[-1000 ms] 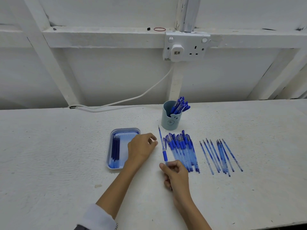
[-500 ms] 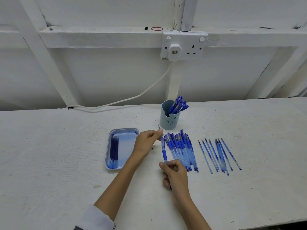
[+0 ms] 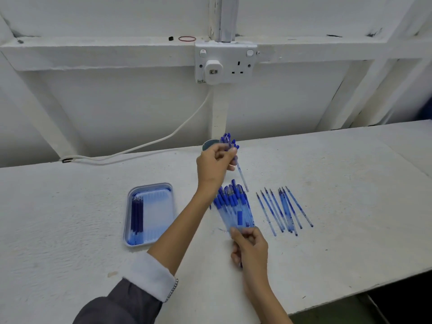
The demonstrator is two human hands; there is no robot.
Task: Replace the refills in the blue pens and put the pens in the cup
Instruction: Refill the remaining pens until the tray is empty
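Note:
My left hand (image 3: 214,164) is raised in front of the cup (image 3: 207,144) and pinches a thin, pale refill (image 3: 242,177) that slants down to the right. The cup is mostly hidden behind that hand; several blue pens (image 3: 228,139) stick out of it. My right hand (image 3: 251,246) rests on the table and grips a clear pen barrel with a blue grip (image 3: 239,218), which lies over the pile of blue pens (image 3: 230,198). To the right of the pile lies a row of loose refills (image 3: 282,210).
A light blue tray (image 3: 163,195) with dark blue refills (image 3: 136,211) sits left of my left forearm. A white cable (image 3: 149,143) runs from the wall socket (image 3: 225,64) down onto the table's back edge. The table's front edge is near on the right.
My left hand has pulled the refill out of the pen and lifted it up and right, to in front of the cup. My right hand stays put, holding the pen barrel.

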